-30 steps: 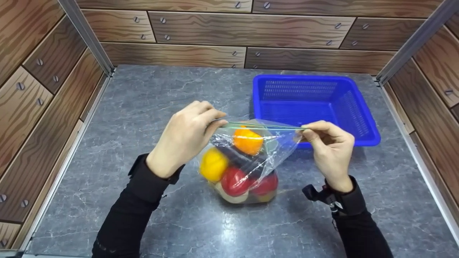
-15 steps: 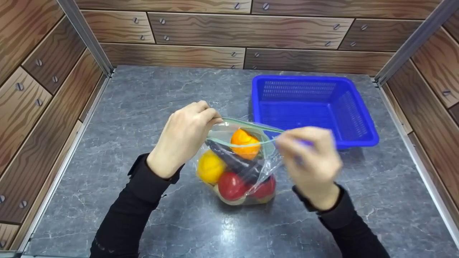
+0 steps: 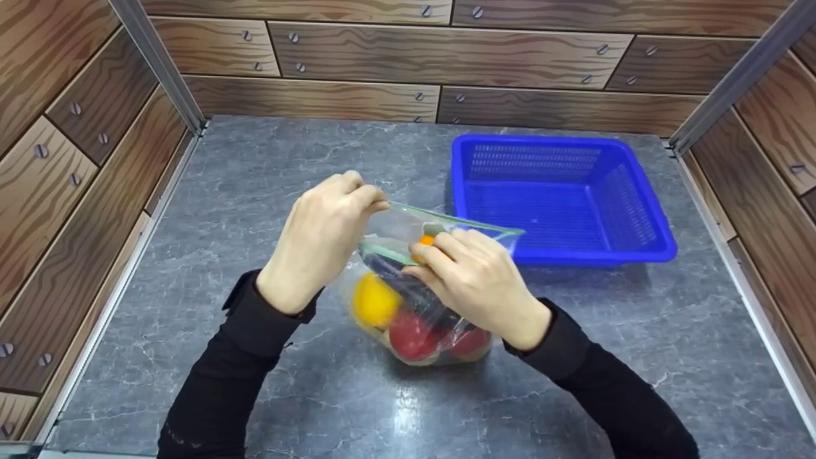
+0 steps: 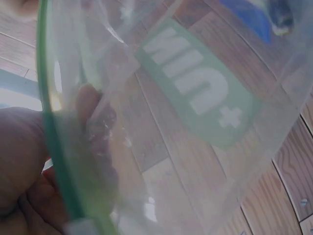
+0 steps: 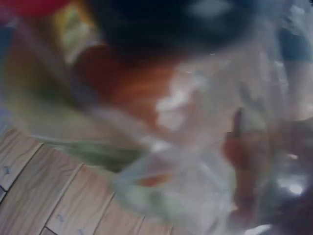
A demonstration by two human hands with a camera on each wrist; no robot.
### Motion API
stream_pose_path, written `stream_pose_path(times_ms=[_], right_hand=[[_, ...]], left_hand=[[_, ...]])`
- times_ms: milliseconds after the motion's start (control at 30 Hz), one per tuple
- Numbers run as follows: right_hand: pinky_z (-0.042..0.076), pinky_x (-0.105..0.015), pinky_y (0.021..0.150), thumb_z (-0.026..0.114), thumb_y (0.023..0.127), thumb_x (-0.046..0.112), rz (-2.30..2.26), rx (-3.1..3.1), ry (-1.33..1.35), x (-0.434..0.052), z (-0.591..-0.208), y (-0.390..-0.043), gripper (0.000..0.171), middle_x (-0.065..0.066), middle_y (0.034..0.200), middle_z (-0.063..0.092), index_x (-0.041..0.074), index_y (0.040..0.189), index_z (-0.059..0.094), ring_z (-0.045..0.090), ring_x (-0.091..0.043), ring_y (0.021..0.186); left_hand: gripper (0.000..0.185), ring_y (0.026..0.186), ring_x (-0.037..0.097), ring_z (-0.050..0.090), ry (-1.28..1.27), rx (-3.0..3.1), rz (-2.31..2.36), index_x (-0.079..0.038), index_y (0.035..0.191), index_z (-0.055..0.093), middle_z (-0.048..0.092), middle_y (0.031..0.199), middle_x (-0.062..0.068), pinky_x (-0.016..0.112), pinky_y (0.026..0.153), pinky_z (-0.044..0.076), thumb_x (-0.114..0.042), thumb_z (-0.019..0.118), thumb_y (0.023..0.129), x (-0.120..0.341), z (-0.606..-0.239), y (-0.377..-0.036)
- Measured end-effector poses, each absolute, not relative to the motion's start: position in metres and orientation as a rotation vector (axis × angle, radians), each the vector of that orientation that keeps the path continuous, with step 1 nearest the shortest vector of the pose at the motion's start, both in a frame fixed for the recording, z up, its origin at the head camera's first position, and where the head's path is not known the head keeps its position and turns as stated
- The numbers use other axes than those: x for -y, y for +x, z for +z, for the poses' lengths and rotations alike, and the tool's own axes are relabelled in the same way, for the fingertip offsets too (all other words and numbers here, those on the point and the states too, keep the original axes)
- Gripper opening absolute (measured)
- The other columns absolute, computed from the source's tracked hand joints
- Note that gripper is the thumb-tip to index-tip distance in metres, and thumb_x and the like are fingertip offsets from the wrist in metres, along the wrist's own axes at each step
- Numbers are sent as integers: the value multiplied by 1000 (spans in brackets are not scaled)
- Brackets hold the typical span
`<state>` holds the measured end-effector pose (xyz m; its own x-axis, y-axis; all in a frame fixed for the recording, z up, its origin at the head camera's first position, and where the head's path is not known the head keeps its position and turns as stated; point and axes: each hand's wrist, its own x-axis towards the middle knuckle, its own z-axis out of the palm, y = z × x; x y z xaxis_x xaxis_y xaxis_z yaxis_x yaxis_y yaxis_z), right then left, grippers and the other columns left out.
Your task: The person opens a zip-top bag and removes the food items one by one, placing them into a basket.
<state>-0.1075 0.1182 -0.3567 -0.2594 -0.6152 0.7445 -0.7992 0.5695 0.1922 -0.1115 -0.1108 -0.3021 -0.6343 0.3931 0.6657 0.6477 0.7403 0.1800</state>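
Note:
A clear zip bag [image 3: 408,220] stands on the grey counter, holding a yellow fruit [image 3: 373,299], red fruits [image 3: 411,335], a dark aubergine [image 3: 392,268] and an orange fruit [image 3: 426,240]. My left hand [image 3: 376,205] pinches the left end of the bag's green zip rim; in the left wrist view its fingers [image 4: 29,161] show behind the rim [image 4: 54,147]. My right hand [image 3: 427,255] sits at the bag's open mouth, fingers curled over the near rim by the orange fruit. Whether it grips fruit or plastic is hidden. The right wrist view is a blur of plastic [image 5: 186,98].
A blue plastic basket [image 3: 593,256] with nothing in it stands just behind and right of the bag. Wood-patterned walls [image 3: 357,57] enclose the counter [image 3: 255,166] on three sides.
My right hand let go of the bag's right end and moved left to the near side of its mouth. The zip rim has parted, and the left hand keeps its pinch.

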Motion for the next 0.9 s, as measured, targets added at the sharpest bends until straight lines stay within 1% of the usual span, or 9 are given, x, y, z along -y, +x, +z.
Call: stream_pose_path(times_ms=[133, 233, 300, 367, 433, 567, 633, 800, 900], right_hand=[[48, -26, 53, 73, 100, 27, 273, 1897, 1199, -118, -368, -126, 22, -2, 73, 63, 8, 88, 70, 54, -17, 59], [43, -24, 49, 77, 94, 21, 232, 1835, 1203, -119, -369, -141, 18, -1, 69, 62, 7, 84, 69, 51, -14, 55], [43, -24, 49, 75, 95, 19, 206, 1814, 1184, -123, -367, -150, 18, -3, 68, 62, 6, 83, 69, 52, -15, 55], [42, -27, 52, 72, 97, 20, 210, 1810, 1175, -128, -364, -156, 20, -4, 69, 61, 5, 85, 70, 51, -18, 57], [39, -30, 54, 69, 101, 26, 241, 1787, 1187, -135, -361, -157, 26, -4, 68, 58, 5, 84, 69, 48, -20, 59], [30, -30, 54, 57, 109, 36, 341, 1671, 1264, -143, -358, -148, 46, -2, 64, 48, 8, 73, 61, 37, -18, 57], [27, -29, 53, 52, 111, 38, 386, 1607, 1299, -144, -357, -139, 53, 0, 60, 43, 10, 66, 54, 32, -16, 56], [19, -27, 51, 47, 113, 33, 476, 1539, 1399, -145, -353, -116, 58, 3, 56, 35, 15, 59, 39, 25, -13, 52], [17, -25, 49, 49, 112, 29, 513, 1576, 1477, -147, -349, -104, 56, 5, 55, 35, 16, 59, 38, 25, -12, 51]], left_hand=[[17, 69, 22, 60, -740, 2314, -594, 1, 96, 78, 65, 80, 11, 30, 66, 58, -15, 72, 98, 117, -297, -112], [20, 69, 24, 65, -674, 2326, -639, 1, 97, 78, 69, 82, 13, 32, 68, 61, -16, 70, 99, 123, -293, -114], [22, 69, 26, 67, -596, 2332, -672, 2, 96, 78, 70, 83, 15, 34, 68, 61, -17, 69, 100, 126, -293, -116], [23, 69, 27, 67, -520, 2330, -707, 2, 96, 79, 71, 83, 16, 36, 67, 60, -18, 68, 100, 130, -294, -117], [24, 68, 28, 67, -458, 2320, -731, 1, 95, 79, 71, 83, 16, 37, 65, 58, -19, 69, 100, 132, -297, -117], [23, 68, 27, 65, -428, 2300, -746, 0, 95, 80, 72, 83, 14, 37, 63, 56, -21, 70, 100, 128, -299, -115], [22, 69, 26, 65, -440, 2281, -751, -1, 94, 81, 72, 83, 13, 35, 63, 56, -20, 72, 99, 124, -299, -113], [18, 66, 21, 60, -493, 2235, -792, -2, 94, 81, 70, 80, 11, 30, 60, 51, -18, 73, 98, 114, -302, -110], [17, 64, 19, 59, -495, 2228, -830, -2, 95, 81, 69, 80, 11, 28, 59, 49, -17, 73, 98, 111, -304, -110]])
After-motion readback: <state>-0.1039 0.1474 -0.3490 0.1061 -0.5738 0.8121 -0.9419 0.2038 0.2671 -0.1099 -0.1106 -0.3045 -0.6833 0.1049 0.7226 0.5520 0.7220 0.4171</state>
